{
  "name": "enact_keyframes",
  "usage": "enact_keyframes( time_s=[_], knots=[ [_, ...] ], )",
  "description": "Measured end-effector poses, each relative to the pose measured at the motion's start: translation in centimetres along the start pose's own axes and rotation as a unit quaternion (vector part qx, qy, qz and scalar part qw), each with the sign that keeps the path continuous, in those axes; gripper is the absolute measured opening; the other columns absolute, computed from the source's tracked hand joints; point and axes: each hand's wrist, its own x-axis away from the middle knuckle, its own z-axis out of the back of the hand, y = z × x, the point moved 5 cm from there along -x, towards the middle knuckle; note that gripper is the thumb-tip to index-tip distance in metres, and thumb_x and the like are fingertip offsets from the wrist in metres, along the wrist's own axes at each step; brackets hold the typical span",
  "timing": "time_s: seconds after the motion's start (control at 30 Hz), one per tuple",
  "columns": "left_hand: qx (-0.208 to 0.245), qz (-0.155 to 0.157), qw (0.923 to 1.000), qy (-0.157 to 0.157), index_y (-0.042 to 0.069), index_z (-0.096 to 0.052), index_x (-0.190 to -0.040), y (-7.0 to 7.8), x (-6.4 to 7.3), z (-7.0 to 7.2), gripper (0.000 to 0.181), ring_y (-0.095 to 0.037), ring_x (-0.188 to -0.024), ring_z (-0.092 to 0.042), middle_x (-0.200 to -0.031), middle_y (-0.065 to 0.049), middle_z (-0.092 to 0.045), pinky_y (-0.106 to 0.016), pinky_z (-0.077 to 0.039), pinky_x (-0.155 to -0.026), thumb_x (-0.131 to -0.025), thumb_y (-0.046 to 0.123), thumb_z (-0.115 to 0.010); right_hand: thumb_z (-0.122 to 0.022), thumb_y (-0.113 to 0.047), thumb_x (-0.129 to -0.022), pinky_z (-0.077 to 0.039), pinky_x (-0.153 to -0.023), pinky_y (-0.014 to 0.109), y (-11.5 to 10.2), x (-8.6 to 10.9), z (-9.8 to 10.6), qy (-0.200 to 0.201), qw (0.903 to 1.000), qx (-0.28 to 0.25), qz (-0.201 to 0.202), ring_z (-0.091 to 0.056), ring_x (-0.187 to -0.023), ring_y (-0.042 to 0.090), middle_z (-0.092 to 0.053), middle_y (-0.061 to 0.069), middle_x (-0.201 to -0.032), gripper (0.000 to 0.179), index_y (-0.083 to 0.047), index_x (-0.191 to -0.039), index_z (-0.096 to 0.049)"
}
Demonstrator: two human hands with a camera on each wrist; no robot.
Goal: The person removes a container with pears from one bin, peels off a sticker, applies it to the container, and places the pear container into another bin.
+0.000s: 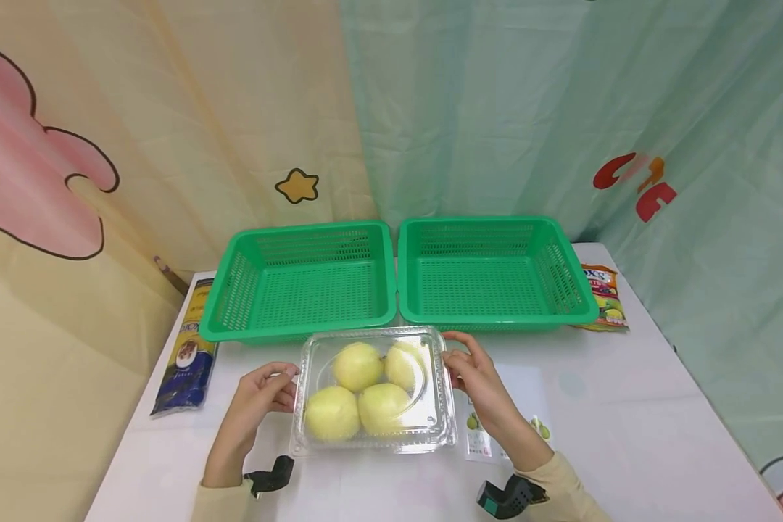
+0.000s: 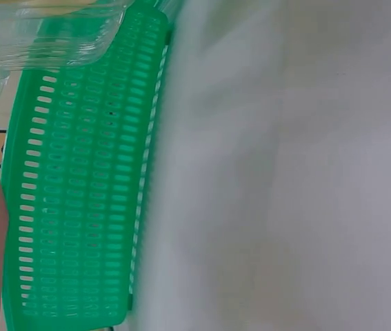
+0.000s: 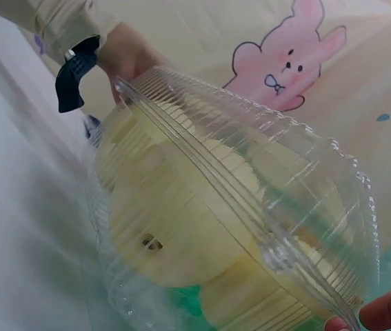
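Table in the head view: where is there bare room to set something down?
Bare room: the white tabletop right of the printed sheet and on the near side of the snack bag, plus the floors of the left basket and right basket. Crowded: the middle, where the clear box is between the left hand and right hand.

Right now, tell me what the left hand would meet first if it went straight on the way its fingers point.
The left hand would likely meet the left side of the clear plastic box first, ahead of the yellow fruit inside. It seems to hold that edge, though depth is unclear.
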Motion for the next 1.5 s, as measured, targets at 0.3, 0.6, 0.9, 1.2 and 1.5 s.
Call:
enact_keyframes(
  time_s=[0.3, 0.6, 0.9, 1.2, 1.5],
  knots=[
    [-0.003, 0.02, 0.9998, 0.0, -0.011, -0.06, -0.121, -0.9, -0.5, -0.5, 0.032, -0.011, -0.061, -0.064, -0.072, 0.001, -0.067, -0.026, -0.059, -0.063, -0.102, 0.014, -0.053, -0.052, -0.013, -0.102, -0.044, -0.073, 0.024, 0.3, -0.4, 0.2, -0.003, 0.9998, 0.015, -0.01, -0.045, -0.068, 0.007, -0.045, -0.009, -0.071, 0.043, -0.014, -0.144, -0.044],
    [0.002, 0.025, 0.9997, 0.001, -0.01, -0.06, -0.12, -1.5, -0.7, -1.0, 0.032, -0.011, -0.061, -0.065, -0.072, -0.001, -0.068, -0.026, -0.058, -0.064, -0.102, 0.016, -0.054, -0.052, -0.015, -0.103, -0.04, -0.073, 0.024, 1.0, -1.0, 0.4, -0.006, 0.9998, 0.012, -0.017, -0.041, -0.071, 0.009, -0.04, -0.009, -0.07, 0.045, -0.014, -0.146, -0.041],
    [-0.004, 0.031, 0.9995, 0.007, -0.01, -0.06, -0.119, -1.5, -0.7, -1.2, 0.032, -0.011, -0.06, -0.063, -0.072, 0.0, -0.067, -0.025, -0.058, -0.063, -0.102, 0.017, -0.055, -0.052, -0.016, -0.103, -0.037, -0.074, 0.026, 1.4, -1.5, 0.4, -0.01, 0.9998, 0.003, -0.019, -0.041, -0.073, 0.011, -0.04, -0.008, -0.07, 0.044, -0.015, -0.146, -0.042],
    [-0.01, 0.043, 0.999, -0.003, -0.006, -0.059, -0.119, -2.1, -1.3, -1.5, 0.03, -0.012, -0.065, -0.062, -0.074, 0.0, -0.065, -0.027, -0.057, -0.066, -0.101, 0.018, -0.055, -0.052, -0.017, -0.103, -0.039, -0.073, 0.026, 2.2, -1.7, 0.6, -0.008, 0.9993, 0.004, -0.036, -0.043, -0.073, 0.01, -0.044, -0.007, -0.074, 0.045, -0.014, -0.147, -0.042],
    [-0.013, 0.042, 0.999, -0.011, -0.003, -0.054, -0.125, -2.5, -1.5, -2.0, 0.034, -0.014, -0.075, -0.061, -0.08, 0.001, -0.063, -0.029, -0.057, -0.071, -0.102, 0.021, -0.055, -0.051, -0.017, -0.102, -0.04, -0.072, 0.027, 2.9, -2.0, 0.8, -0.008, 0.9988, 0.012, -0.047, -0.045, -0.069, 0.01, -0.05, -0.004, -0.088, 0.048, -0.011, -0.148, -0.042]
  ],
)
